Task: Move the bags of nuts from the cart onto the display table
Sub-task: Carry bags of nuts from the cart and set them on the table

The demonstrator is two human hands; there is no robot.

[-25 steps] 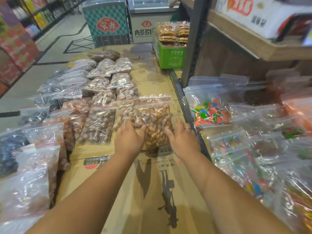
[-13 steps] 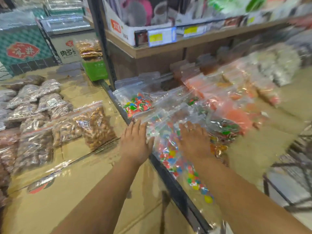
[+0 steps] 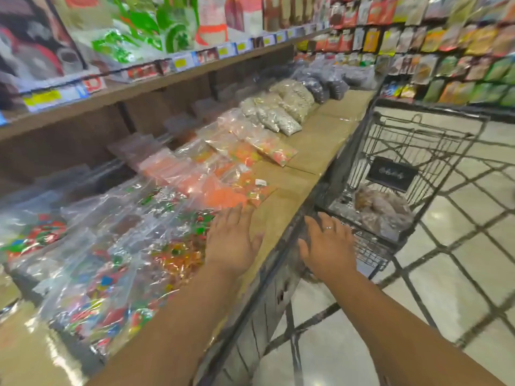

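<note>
Hovering empty left hand over table edge, right hand fingers spread, released, beside cart holding nut bag

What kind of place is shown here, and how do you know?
Most likely a grocery shop aisle: a wire cart holding bagged goods, price tags along a shelf edge, and hanging snack packets covering the far wall.

The cart is dark metal wire, and the bags of nuts in it seem to be clear plastic, though blur hides detail. The display table is covered with matt brown cardboard, its candy bags are glossy crinkled plastic, and the floor is shiny smooth tile.
</note>
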